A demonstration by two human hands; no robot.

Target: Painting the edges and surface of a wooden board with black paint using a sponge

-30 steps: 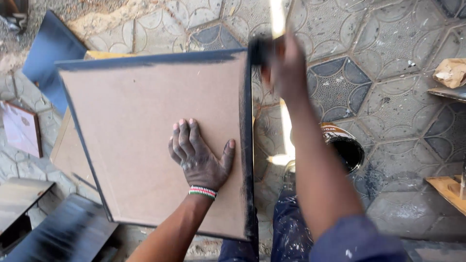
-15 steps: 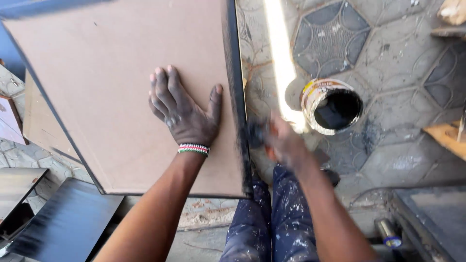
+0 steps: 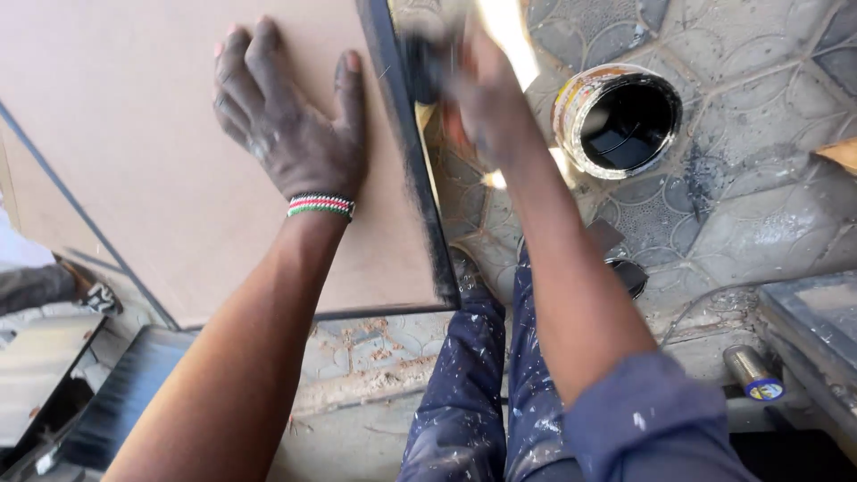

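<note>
Left hand (image 3: 295, 134) is lying flat, palm down, fingers spread, on the bare face of the large light-brown flat fibreboard panel (image 3: 134, 178). Grip released, nothing grasped, just pressing on the board. Beaded red, white and green wristband (image 3: 320, 205) is sitting at that wrist.

Panel is taking up the upper left of the head view, running out of frame at top and left. Its right edge (image 3: 412, 170) and near edge are showing black; the face is still plain brown.

Right hand (image 3: 478, 98) is right at that black right edge, near the top of the frame. It's motion-blurred. A dark blurred thing (image 3: 424, 62) is showing at the fingers against the edge; can't tell what it is, and can't tell whether the grip is clenched on it.

Open round tin can with black liquid inside (image 3: 618, 120) is standing upright on the grey patterned paving floor (image 3: 759, 205), just right of the right forearm, well apart from the panel.

Person's legs in dark blue paint-spattered trousers (image 3: 473, 393) are showing at bottom centre, below the panel's near corner. Blue sleeve (image 3: 652, 428) is covering the right upper arm.

Small metal cylinder with a blue-and-yellow end (image 3: 754, 373) is lying on the floor at lower right. Dark flat boards (image 3: 116, 402) are lying at lower left, below the panel.
</note>
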